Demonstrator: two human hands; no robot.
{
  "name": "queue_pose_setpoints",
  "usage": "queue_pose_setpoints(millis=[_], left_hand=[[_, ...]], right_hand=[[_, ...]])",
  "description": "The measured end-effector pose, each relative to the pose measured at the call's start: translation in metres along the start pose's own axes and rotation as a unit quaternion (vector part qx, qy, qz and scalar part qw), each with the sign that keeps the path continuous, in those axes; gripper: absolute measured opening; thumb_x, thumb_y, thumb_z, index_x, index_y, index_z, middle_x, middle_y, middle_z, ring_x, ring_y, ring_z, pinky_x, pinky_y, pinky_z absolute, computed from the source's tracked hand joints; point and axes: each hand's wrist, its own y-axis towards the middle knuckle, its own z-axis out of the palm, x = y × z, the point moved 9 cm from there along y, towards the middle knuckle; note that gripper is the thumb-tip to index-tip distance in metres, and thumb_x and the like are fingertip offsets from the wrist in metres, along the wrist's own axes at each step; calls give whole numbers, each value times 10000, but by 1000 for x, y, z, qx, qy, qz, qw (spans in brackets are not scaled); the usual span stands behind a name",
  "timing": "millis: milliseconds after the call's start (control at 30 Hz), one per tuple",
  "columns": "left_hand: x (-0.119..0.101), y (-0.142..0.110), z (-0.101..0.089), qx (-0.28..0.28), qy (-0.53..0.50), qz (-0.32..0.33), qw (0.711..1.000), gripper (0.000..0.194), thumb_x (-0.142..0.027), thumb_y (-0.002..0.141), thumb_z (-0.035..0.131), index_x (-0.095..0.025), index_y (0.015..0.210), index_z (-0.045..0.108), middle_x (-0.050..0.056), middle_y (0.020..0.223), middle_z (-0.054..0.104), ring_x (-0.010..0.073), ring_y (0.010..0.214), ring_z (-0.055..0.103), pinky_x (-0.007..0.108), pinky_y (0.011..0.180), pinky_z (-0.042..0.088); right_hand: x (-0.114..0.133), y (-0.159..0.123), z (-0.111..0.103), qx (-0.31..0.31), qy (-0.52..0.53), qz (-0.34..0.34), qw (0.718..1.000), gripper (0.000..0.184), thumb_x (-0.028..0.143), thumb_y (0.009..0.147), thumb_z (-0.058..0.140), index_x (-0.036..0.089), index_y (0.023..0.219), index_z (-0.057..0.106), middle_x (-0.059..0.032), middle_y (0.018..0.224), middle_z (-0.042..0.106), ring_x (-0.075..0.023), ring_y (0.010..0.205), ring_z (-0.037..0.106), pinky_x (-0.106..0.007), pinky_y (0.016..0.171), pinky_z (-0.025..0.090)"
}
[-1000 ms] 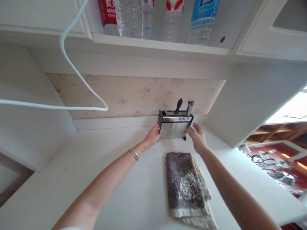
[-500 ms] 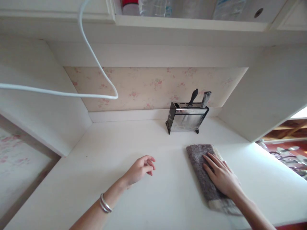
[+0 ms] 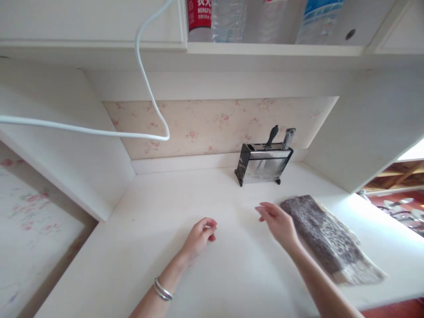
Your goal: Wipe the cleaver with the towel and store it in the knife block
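My right hand is above the white counter, just left of a folded towel. Its fingers are stretched forward, with nothing in them. Grey-brown with a pale border and a mottled patch, the towel lies flat at the right; my right forearm passes over its left edge. Loosely curled, my left hand hovers over the middle of the counter. A gap shows between its thumb and fingers, and it holds nothing. Two silver bangles circle the left wrist.
A knife block with two black handles stands against the back wall. A white cable hangs in front at upper left. Bottles stand in the overhead cabinet. Utensils are beyond the right edge. Side panels bound the counter.
My right hand has come off the towel and moved left. The towel now lies farther right, with more of its mottled surface showing. My left hand has hardly moved; the view has shifted slightly.
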Motion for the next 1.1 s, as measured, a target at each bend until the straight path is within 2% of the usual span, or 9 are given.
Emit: queue_pose_setpoints(millis=[67,133,167,200,267,433,667,900,1100], left_hand=[[4,3,-1,-4,-22,7,1000,274,-384,796,593,-178,978,599,-2,727,616,146,666,580,283,675,439],[8,7,-3,-7,-47,16,999,318,-456,826,550,-184,991,569,-4,769,605,137,639,577,282,634,447],[10,9,-4,-9,-57,20,998,334,-488,840,521,-185,978,555,-11,755,589,133,616,568,280,607,444],[11,10,-5,-12,-65,22,998,345,-510,850,497,-186,957,543,-21,721,567,131,591,555,276,579,436],[14,13,-6,-11,-75,23,997,345,-521,857,479,-185,921,526,-43,631,516,131,546,528,271,535,414],[11,13,-1,20,-68,28,997,273,-447,845,541,-174,855,530,-42,601,523,126,540,518,267,526,404],[8,12,0,24,-70,27,997,244,-399,843,547,-162,896,554,-37,636,538,125,572,530,270,556,415],[6,11,-1,22,-70,20,997,231,-391,830,564,-167,884,558,-31,631,553,134,569,548,275,553,414],[9,13,-1,25,-76,22,997,215,-380,826,570,-171,873,561,-33,624,548,132,574,542,271,558,412]], right_hand=[[18,-20,81,117,86,47,988,405,557,755,669,172,881,675,-58,734,715,-155,529,613,-264,509,470],[35,-41,146,202,150,72,965,431,595,800,612,166,798,660,-23,577,650,-126,440,540,-246,444,425],[41,-51,171,236,176,77,953,458,615,820,574,166,779,649,-3,529,611,-118,402,507,-241,407,397],[45,-57,187,243,191,80,948,476,631,841,534,169,799,642,25,469,555,-117,371,479,-237,378,372],[48,-66,204,254,192,67,946,468,622,875,494,177,852,637,49,437,507,-118,365,474,-229,372,358],[50,-74,198,305,193,14,932,432,565,931,447,182,856,633,32,488,545,-120,453,533,-231,463,397],[50,-74,196,339,231,36,911,418,551,915,494,158,907,634,30,530,556,-109,487,517,-230,485,371],[46,-74,197,339,213,24,916,409,543,921,489,164,900,641,30,538,556,-109,502,520,-235,505,380],[45,-74,198,342,230,48,910,398,544,899,517,167,863,638,31,529,551,-113,492,524,-237,487,362]])
